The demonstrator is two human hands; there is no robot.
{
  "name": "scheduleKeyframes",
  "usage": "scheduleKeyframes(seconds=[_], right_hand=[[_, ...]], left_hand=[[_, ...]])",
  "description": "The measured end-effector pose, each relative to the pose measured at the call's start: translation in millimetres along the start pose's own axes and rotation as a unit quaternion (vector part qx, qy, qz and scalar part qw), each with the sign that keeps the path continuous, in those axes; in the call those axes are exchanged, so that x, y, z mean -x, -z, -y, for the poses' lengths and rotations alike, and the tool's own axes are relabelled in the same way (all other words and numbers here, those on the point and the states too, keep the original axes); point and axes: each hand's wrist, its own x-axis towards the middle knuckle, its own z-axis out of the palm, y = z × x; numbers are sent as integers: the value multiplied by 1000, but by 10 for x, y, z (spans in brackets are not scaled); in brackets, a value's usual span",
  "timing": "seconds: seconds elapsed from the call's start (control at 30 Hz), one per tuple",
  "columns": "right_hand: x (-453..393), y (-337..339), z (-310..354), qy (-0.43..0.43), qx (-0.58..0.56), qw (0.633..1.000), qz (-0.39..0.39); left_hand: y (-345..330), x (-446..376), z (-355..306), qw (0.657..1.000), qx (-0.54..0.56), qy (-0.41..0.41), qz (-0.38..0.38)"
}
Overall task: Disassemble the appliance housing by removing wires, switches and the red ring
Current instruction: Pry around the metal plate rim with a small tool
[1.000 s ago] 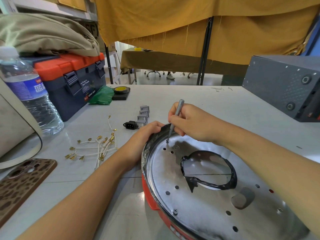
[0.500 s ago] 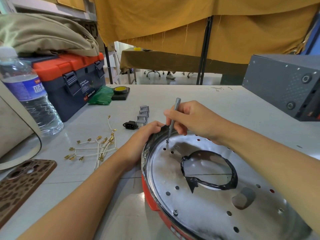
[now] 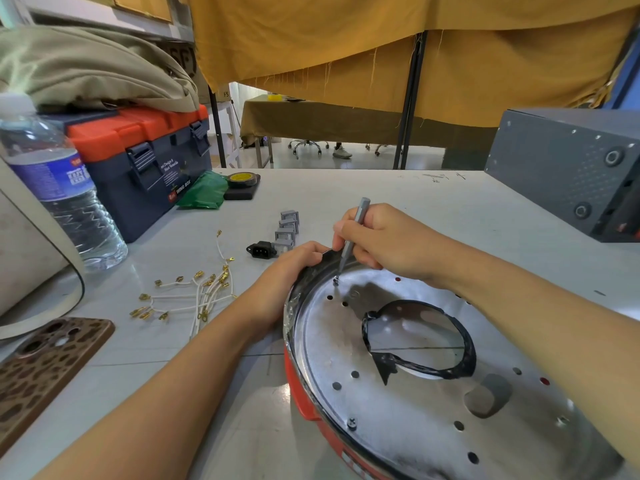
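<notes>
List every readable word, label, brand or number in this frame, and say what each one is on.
"WING BOX": front of the toolbox, beside a small red logo too small to read.
Two lines of small white script above it: blurred, not readable.
Water bottle label: blue with white print, too blurred to read.
Faint pen marks on the table at its far edge: illegible.
Red ring of the housing: white marks at the bottom edge, cut off, unreadable.

Left hand (image 3: 287, 271) curled in a grip, right hand (image 3: 384, 240) pinching, forearms converging
</notes>
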Motion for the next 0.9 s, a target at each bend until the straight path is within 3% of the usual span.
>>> scheduleKeyframes(seconds=[0.2,0.4,0.63,0.9], right_hand=[[-17,7,-31,-5,26,1000,-10],[-18,49,-54,11,-18,1000,-22],[-20,45,-17,-13,-20,1000,-16],[11,26,21,-18,-32,999,15]], left_hand=[[-13,43,-15,1000,16,10,4],[-33,58,-22,999,50,10,5],[-60,61,-107,999,-11,34,-9],[-73,98,-159,999,-8,47,-2]])
